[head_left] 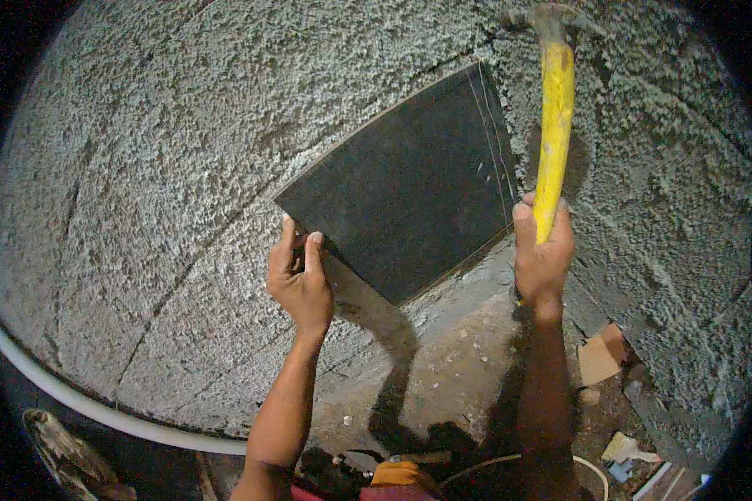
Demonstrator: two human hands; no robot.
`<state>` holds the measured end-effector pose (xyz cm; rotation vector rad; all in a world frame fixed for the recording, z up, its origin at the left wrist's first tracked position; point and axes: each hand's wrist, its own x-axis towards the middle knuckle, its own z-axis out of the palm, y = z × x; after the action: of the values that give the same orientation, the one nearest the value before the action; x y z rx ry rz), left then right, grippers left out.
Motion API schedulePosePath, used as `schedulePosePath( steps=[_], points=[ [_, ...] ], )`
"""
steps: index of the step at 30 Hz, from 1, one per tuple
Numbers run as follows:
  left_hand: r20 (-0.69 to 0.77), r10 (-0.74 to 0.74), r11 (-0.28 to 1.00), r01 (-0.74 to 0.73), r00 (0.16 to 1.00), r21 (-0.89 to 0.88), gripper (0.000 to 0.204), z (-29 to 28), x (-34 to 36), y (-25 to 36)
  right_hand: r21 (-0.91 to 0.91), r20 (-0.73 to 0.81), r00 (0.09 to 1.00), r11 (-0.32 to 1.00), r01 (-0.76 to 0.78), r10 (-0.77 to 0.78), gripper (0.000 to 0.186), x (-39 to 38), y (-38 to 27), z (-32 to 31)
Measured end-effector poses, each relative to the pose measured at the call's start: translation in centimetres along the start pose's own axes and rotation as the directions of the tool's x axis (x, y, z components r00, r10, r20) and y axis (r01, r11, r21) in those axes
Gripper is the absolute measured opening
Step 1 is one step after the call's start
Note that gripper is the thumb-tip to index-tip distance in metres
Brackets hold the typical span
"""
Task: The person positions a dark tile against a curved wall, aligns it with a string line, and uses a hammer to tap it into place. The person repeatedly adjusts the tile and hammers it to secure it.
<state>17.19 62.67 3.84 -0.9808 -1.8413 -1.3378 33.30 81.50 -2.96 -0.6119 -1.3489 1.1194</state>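
A dark grey rectangular tile [401, 188] lies against rough, mortar-like grey cement, with thin pale lines marked along its right side. My left hand [301, 280] pinches the tile's lower left edge between thumb and fingers. In my right hand [546, 259], beside the tile's lower right corner, is a hammer [555, 125], gripped near the end of its yellow handle. The hammer stands nearly upright, its worn metal head near the top of the view.
Rough cement [167, 167] spreads around the tile, scored with lines. A pale pipe [100, 417] curves along the lower left, near a piece of wood [63, 447]. At the lower right are a cardboard piece [602, 356] and a paintbrush [631, 449].
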Motion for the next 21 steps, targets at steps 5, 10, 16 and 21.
schedulePosePath(
  steps=[5, 10, 16, 21],
  points=[
    [0.035, -0.030, 0.998, 0.028, 0.999, 0.061, 0.039, -0.4, 0.1, -0.9, -0.148, -0.122, 0.992, 0.989, -0.002, -0.016, 0.024, 0.3, -5.1, -3.3],
    [-0.050, 0.041, 0.999, -0.039, 0.998, 0.031, 0.035, -0.9, 0.5, -1.2, -0.478, -0.178, 0.907, 0.839, 0.260, -0.382, 0.028, 2.2, -11.2, -10.6],
    [-0.015, 0.061, 0.997, -0.060, 0.998, 0.049, 0.036, -1.0, 0.8, -1.4, -0.599, -0.333, 0.815, 0.774, 0.205, -0.474, 0.030, 6.1, -15.4, -18.0],
    [-0.018, 0.018, 0.998, -0.017, 1.000, 0.054, 0.034, -1.2, 1.0, -1.3, -0.762, -0.131, 0.695, 0.520, 0.386, -0.707, 0.035, 8.8, -12.8, -20.9]
  ],
)
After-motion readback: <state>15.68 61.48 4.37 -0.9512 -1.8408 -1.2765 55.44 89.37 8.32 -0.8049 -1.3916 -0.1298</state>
